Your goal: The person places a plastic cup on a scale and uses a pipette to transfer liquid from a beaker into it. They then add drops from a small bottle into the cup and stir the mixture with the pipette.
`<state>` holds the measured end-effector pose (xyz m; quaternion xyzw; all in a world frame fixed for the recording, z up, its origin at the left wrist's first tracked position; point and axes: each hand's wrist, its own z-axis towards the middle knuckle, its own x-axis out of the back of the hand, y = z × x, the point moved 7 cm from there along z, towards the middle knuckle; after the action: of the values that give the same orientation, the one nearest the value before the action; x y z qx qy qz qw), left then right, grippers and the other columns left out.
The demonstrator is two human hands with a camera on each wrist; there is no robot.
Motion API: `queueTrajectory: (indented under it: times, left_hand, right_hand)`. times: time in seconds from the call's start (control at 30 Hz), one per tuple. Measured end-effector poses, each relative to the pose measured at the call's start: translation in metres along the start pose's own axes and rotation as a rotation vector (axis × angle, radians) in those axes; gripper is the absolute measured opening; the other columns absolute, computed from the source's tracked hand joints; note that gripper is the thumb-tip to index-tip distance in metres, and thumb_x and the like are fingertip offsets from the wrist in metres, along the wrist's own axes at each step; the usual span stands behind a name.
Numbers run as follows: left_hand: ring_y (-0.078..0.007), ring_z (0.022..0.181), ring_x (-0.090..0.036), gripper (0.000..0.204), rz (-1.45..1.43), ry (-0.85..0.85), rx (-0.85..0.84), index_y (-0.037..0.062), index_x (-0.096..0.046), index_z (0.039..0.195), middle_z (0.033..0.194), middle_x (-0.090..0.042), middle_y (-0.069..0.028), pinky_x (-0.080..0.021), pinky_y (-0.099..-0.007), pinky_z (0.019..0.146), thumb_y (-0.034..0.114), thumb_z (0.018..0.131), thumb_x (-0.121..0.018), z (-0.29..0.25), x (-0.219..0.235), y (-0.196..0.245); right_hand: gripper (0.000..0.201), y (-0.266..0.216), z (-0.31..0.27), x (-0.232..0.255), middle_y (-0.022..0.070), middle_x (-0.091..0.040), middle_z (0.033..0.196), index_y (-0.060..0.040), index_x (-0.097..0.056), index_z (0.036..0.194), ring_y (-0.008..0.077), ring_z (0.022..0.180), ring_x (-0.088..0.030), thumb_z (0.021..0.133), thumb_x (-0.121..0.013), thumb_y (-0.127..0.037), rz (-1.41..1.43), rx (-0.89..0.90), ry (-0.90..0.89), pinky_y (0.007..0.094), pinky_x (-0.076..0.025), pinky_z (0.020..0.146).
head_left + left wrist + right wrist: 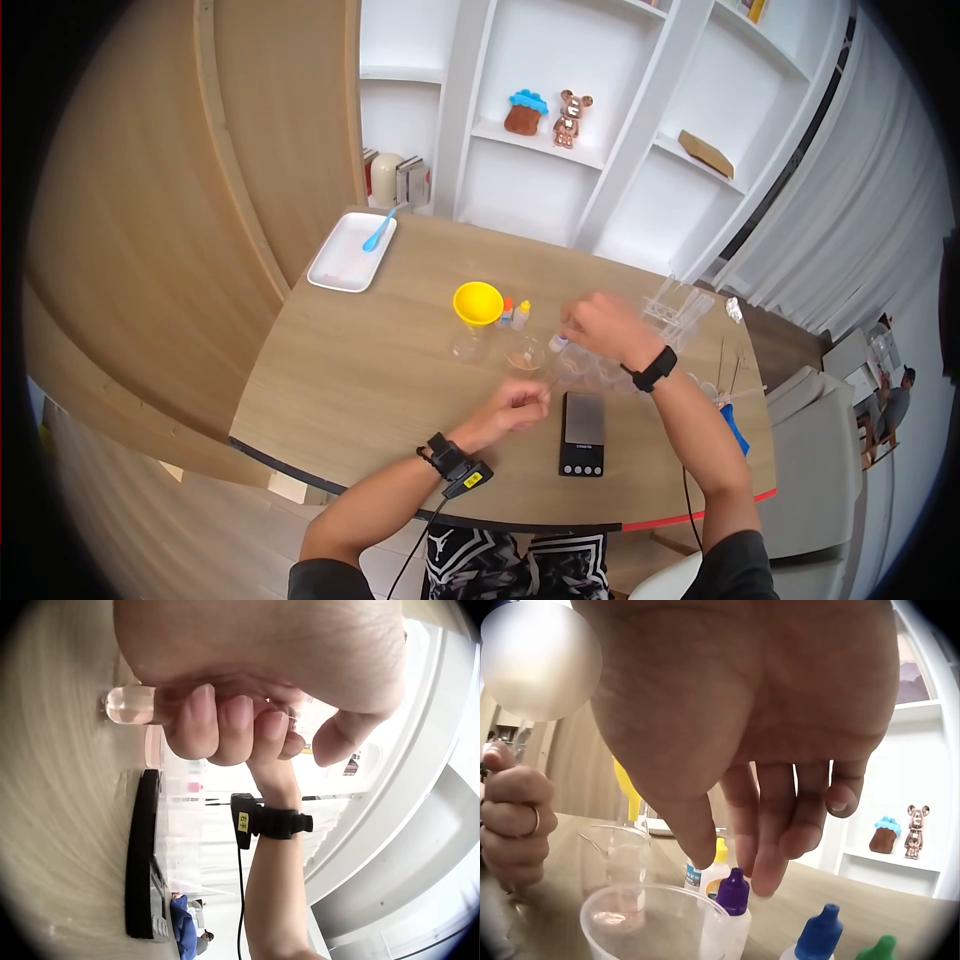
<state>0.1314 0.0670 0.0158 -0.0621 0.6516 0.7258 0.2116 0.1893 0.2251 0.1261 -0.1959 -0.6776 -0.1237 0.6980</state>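
Reaching, head view: right hand (603,325) over the dropper bottles, fingertips at a small purple-capped bottle (557,343); left hand (520,405) fisted beside the black scale (583,432).
Left wrist view: left fingers (225,724) curled tight round a clear glass rod (129,704), smooth and round-ended, just off the pale wood table (60,825).
Right wrist view: right fingers (780,825) loose, spread, just above the purple cap (733,892); not gripping yet. Clear plastic cup (637,919) just in front, translucent, thin-walled.
Advice: pinch the soft bottle's body below the cap, lift straight, avoid the cup rim and neighbouring blue-capped bottle (819,934).
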Motion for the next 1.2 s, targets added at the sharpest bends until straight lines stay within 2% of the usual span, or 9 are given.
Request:
queueTrajectory:
  times: [0.2,0.3,0.4,0.5,0.6,0.7,0.87,1.0,1.2]
  left_hand:
    - [-0.0028,0.059,-0.035,0.013,-0.018,-0.004,-0.028,0.0081,-0.052,0.087,0.071,-0.043,0.0066,-0.025,-0.0229,0.052,0.011,0.098,-0.059,0.000,-0.005,0.010]
    - [-0.0028,0.059,-0.036,0.013,0.019,-0.003,-0.043,0.0078,-0.053,0.088,0.071,-0.043,0.0064,-0.025,-0.0227,0.052,0.012,0.098,-0.060,0.001,-0.005,0.010]
    - [-0.0026,0.059,-0.038,0.013,0.063,0.024,-0.045,0.0081,-0.054,0.088,0.072,-0.045,0.0066,-0.026,-0.0221,0.052,0.012,0.098,-0.062,0.001,-0.003,0.008]
    - [-0.0021,0.060,-0.039,0.011,0.075,0.114,-0.048,0.0091,-0.055,0.092,0.074,-0.047,0.0071,-0.027,-0.0217,0.052,0.013,0.098,-0.064,-0.001,-0.002,0.012]
    - [-0.0008,0.063,-0.040,0.014,0.097,0.155,-0.071,0.0136,-0.059,0.099,0.071,-0.043,0.0109,-0.029,-0.0220,0.056,0.023,0.098,-0.069,0.001,0.001,0.013]
    - [0.0001,0.064,-0.038,0.015,0.111,0.185,-0.024,0.0130,-0.062,0.107,0.072,-0.044,0.0122,-0.028,-0.0217,0.057,0.021,0.099,-0.071,0.001,-0.001,0.014]
    - [0.0008,0.065,-0.036,0.033,0.140,0.097,-0.032,0.0122,-0.066,0.129,0.072,-0.043,0.0132,-0.028,-0.0222,0.059,0.014,0.097,-0.076,0.004,-0.014,0.011]
    - [0.0005,0.065,-0.037,0.050,0.170,0.055,0.017,0.0099,-0.062,0.142,0.072,-0.043,0.0120,-0.030,-0.0218,0.060,0.003,0.095,-0.076,0.007,-0.011,-0.008]
    - [-0.0008,0.065,-0.033,0.033,0.182,0.081,-0.077,0.0061,-0.073,0.126,0.072,-0.035,0.0117,-0.028,-0.0225,0.059,0.000,0.094,-0.076,0.007,-0.010,-0.007]
  right_hand:
    - [0.017,0.000,0.007,-0.011,0.0220,-0.074,0.088,-0.0015,-0.076,0.095,0.0415,0.086,-0.071,0.088,-0.074,-0.017,-0.043,0.046,0.006,0.0494,-0.057,0.080]
    - [0.016,0.014,0.006,-0.010,0.0221,-0.073,0.088,-0.0004,-0.076,0.097,0.0397,0.084,-0.072,0.088,-0.074,-0.013,0.134,0.085,0.088,0.0478,-0.057,0.077]
    - [0.015,0.000,-0.019,0.041,0.0211,-0.073,0.085,0.0011,-0.076,0.098,0.0347,0.077,-0.071,0.089,-0.075,-0.010,0.315,-0.064,0.178,0.0434,-0.056,0.070]
    - [0.015,-0.014,-0.049,0.081,0.0193,-0.071,0.080,0.0021,-0.076,0.095,0.0298,0.070,-0.069,0.090,-0.075,-0.012,0.318,0.006,0.347,0.0389,-0.053,0.064]
    - [0.017,-0.025,-0.076,0.092,0.0176,-0.071,0.079,0.0019,-0.075,0.093,0.0288,0.067,-0.066,0.090,-0.077,-0.015,0.328,-0.007,0.316,0.0368,-0.051,0.062]
    - [0.018,-0.040,-0.091,0.084,0.0169,-0.071,0.080,0.0013,-0.076,0.091,0.0306,0.067,-0.067,0.090,-0.078,-0.017,0.327,-0.013,0.273,0.0376,-0.052,0.062]
    - [0.026,-0.055,-0.096,0.054,0.0140,-0.070,0.077,-0.0034,-0.074,0.088,0.0328,0.072,-0.069,0.093,-0.077,-0.029,0.253,0.186,0.252,0.0420,-0.054,0.065]
    - [0.022,-0.056,-0.102,0.044,0.0129,-0.070,0.079,-0.0053,-0.075,0.091,0.0333,0.073,-0.068,0.092,-0.077,-0.028,0.220,0.090,0.181,0.0419,-0.053,0.068]
    - [0.029,-0.057,-0.105,0.040,0.0134,-0.066,0.081,-0.0030,-0.067,0.087,0.0357,0.078,-0.067,0.098,-0.069,-0.029,0.225,0.206,0.159,0.0449,-0.053,0.070]
